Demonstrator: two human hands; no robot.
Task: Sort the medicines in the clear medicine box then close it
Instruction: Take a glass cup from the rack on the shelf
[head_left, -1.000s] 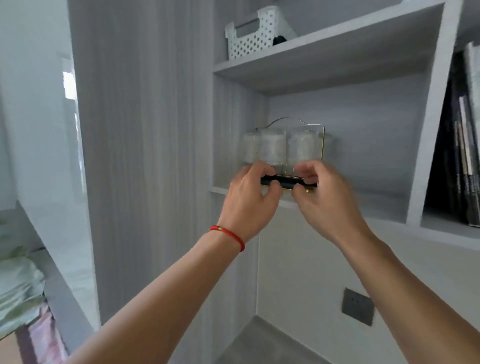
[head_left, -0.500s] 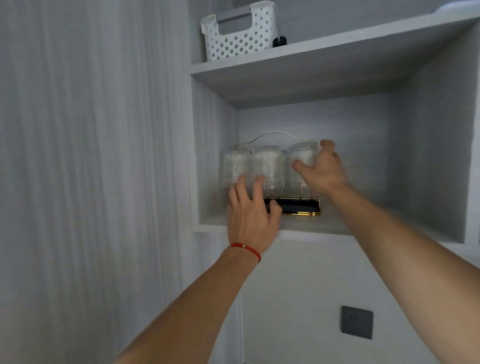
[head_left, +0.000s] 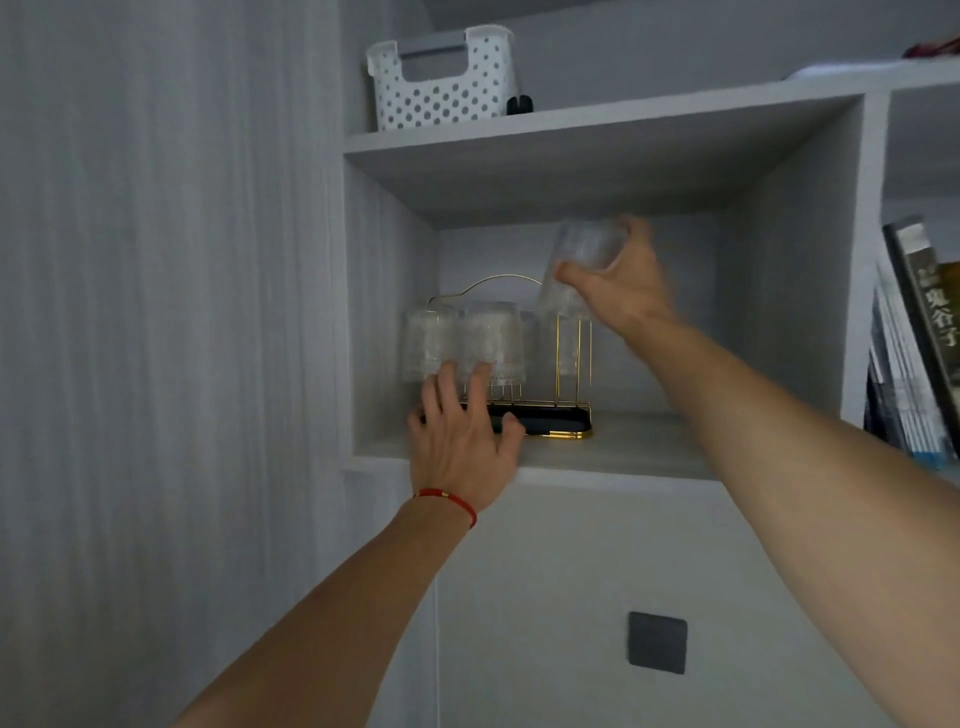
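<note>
A gold wire glass rack with a black tray base stands in a shelf cubby. Clear ribbed glasses hang upside down on it. My right hand grips one clear glass, lifted above the rack's right posts and tilted. My left hand rests with spread fingers on the left end of the tray base, holding nothing. No clear medicine box or medicines are in view.
A white perforated basket sits on the shelf above, with a small black object beside it. Books stand in the cubby to the right. A dark wall socket is below the shelf.
My right hand closed on the rightmost glass and lifted it off the rack. My left hand moved from gripping the tray to resting open on its left end.
</note>
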